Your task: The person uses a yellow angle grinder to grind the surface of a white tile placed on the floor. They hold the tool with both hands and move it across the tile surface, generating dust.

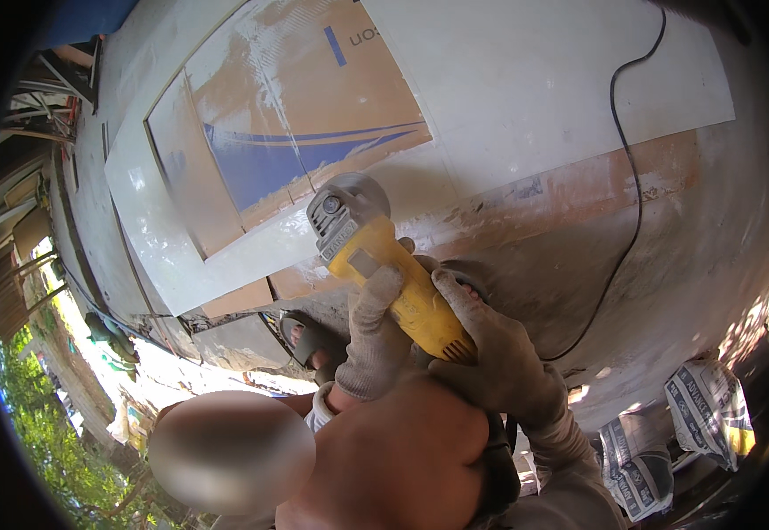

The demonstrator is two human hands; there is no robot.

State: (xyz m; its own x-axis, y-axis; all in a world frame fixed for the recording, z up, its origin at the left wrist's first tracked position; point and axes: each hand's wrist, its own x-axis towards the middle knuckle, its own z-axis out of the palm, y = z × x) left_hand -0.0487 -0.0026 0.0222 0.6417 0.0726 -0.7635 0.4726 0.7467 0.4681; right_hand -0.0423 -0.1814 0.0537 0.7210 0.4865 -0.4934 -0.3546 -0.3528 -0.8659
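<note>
A yellow angle grinder [384,278] with a grey head is held at a tilt over the lower edge of a cut cardboard sheet [340,97] with blue print, which lies within a white sheet [150,243]. My gloved left hand [371,331] grips the grinder's body from the left, thumb on top. My gloved right hand [486,349] is wrapped round its rear end. The disc on the head is mostly hidden by the grinder. A sandalled foot [314,340] shows on the concrete below the sheets.
A black cable [633,194] snakes over the right white sheet [543,71] and concrete [685,256]. Printed sacks [702,406] sit at lower right. Timber and scrap [62,88] line the upper left. A bare torso and blurred area fill the lower middle and left.
</note>
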